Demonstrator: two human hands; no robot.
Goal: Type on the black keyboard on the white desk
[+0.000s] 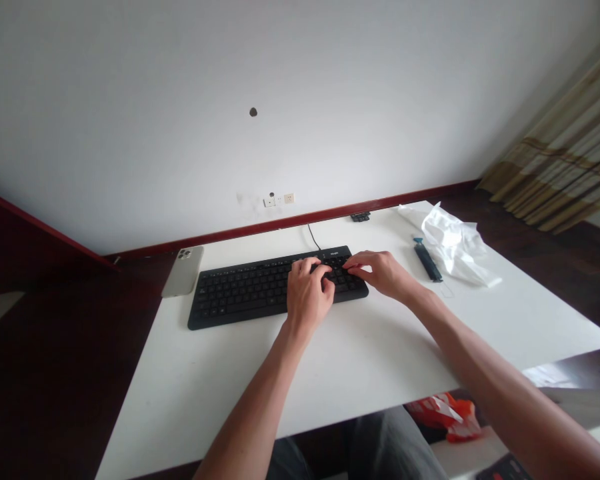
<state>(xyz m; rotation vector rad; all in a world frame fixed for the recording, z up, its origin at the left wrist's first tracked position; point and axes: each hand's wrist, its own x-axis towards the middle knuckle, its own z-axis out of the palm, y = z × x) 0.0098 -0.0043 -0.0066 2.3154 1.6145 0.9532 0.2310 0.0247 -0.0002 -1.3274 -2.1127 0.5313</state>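
Note:
A black keyboard (245, 287) lies at a slant on the white table, its cable running off the back. My left hand (310, 290) rests over its right part, fingers bent and spread across the keys. At the number pad, my right hand (380, 272) has thumb and fingertips drawn together in a pinch at the keys. Whatever sits between those fingertips is too small to make out. Right of that hand lies a narrow dark tool (427, 260) with a teal end. Small black pieces (361, 217), resembling loose keycaps, are grouped at the table's back edge.
A phone (184, 270) lies face down at the left edge of the white table (220, 380). Crumpled white plastic (453, 240) occupies the back right. Below the front edge is a red bag (447, 413). A wall with sockets (289, 198) stands behind.

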